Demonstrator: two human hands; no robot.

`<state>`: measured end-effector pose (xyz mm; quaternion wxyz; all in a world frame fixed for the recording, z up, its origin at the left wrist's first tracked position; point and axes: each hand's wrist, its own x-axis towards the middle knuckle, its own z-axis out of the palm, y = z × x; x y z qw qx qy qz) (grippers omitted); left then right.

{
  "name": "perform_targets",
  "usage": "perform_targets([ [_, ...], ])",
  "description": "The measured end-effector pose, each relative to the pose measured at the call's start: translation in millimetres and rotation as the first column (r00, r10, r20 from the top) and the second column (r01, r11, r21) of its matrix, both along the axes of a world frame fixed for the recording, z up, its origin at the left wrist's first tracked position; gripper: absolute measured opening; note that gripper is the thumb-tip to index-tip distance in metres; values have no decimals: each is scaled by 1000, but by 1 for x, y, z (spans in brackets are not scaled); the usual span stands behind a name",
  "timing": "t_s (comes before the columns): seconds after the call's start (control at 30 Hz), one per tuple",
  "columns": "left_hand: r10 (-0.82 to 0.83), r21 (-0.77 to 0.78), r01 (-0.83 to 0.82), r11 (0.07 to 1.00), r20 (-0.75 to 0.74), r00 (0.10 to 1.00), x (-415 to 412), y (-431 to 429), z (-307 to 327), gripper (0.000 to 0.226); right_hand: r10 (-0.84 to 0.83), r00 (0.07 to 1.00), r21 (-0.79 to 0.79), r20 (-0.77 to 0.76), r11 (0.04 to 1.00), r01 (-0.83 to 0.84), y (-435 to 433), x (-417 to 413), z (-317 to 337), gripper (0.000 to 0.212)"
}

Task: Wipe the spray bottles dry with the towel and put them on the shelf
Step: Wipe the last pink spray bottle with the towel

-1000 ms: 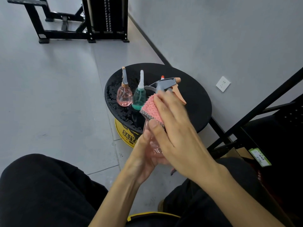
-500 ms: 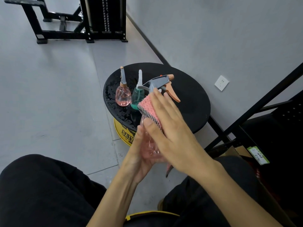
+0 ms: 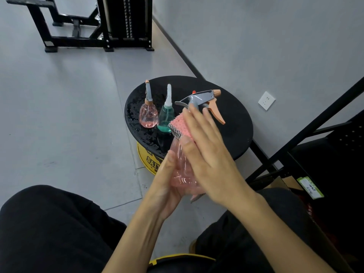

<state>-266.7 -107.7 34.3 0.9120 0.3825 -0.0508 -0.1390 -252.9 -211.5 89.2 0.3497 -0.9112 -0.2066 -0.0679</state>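
My left hand cups the base of a clear pink spray bottle with a grey head and an orange trigger. My right hand lies flat over the bottle's side and presses a pink towel with a checked edge against it; most of the towel is hidden under the palm. On the wet black round table behind stand a small pink bottle and a small teal bottle, both upright, side by side.
A black metal shelf frame rises at the right, with a green label and a cardboard edge below it. A yellow base sits under the table. Black gym equipment stands far back. A wall socket is on the wall. My dark-trousered knees fill the foreground.
My right hand with the towel has slid up the bottle toward its neck and back along the side. The bottle stays in my left hand, tilted slightly differently.
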Motion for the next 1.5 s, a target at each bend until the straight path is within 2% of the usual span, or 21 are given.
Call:
perform_targets([
  [0.23, -9, -134, -1, 991, -72, 997, 2, 3, -11, 75, 4, 993, -127, 119, 992, 12, 10, -33, -19, 62],
  [0.3, -18, -138, 2, 990, -109, 994, 4, 4, -12, 80, 19, 990, -155, 141, 988, 4, 8, -36, -21, 61],
  [0.37, -24, -99, 14, 995, -98, 995, 4, 4, -13, 79, 42, 992, -125, 116, 992, -27, 6, -29, -19, 58],
  [0.43, -35, -70, 31, 997, -60, 998, 4, 4, -11, 67, 48, 995, -56, 88, 998, -43, 3, -17, -13, 57],
  [0.57, -52, -24, 52, 998, -11, 999, 1, 3, -3, 61, 14, 1000, 54, 27, 998, -16, 0, -1, -3, 59],
  [0.67, -31, -46, 31, 998, -3, 1000, 0, 5, -4, 58, 2, 998, 25, 64, 1000, -4, 6, -11, -7, 59],
  [0.83, -47, -88, 41, 995, -58, 997, 4, 9, -12, 70, 24, 992, -60, 125, 998, -17, 9, -32, -18, 57],
  [0.93, -70, -72, 69, 995, -20, 997, 2, 7, -10, 65, 39, 997, 50, 62, 998, -43, 2, -16, -11, 56],
  [1.0, -81, -55, 81, 995, -1, 997, 0, 5, -7, 68, 12, 999, 169, -33, 986, -6, -3, -2, -4, 58],
  [1.07, -75, -60, 74, 995, -3, 997, 0, 4, -6, 70, -5, 995, 223, -100, 974, 27, -4, 5, -1, 58],
  [1.23, 9, -111, -10, 994, -15, 1000, 1, 8, -5, 61, -2, 999, 150, -40, 989, 8, 6, -24, -14, 63],
  [1.3, 46, -67, -45, 997, 24, 999, 1, 9, -3, 54, -11, 1000, 74, -11, 997, 12, 9, -35, -21, 63],
  [1.4, 79, 6, -79, 997, 18, 997, 1, 6, 0, 60, -27, 1000, 46, -5, 999, 27, 8, -34, -21, 62],
  [1.5, 80, 5, -80, 997, -25, 996, 3, 3, -1, 82, -17, 998, 113, -54, 993, 23, 2, -13, -12, 60],
])
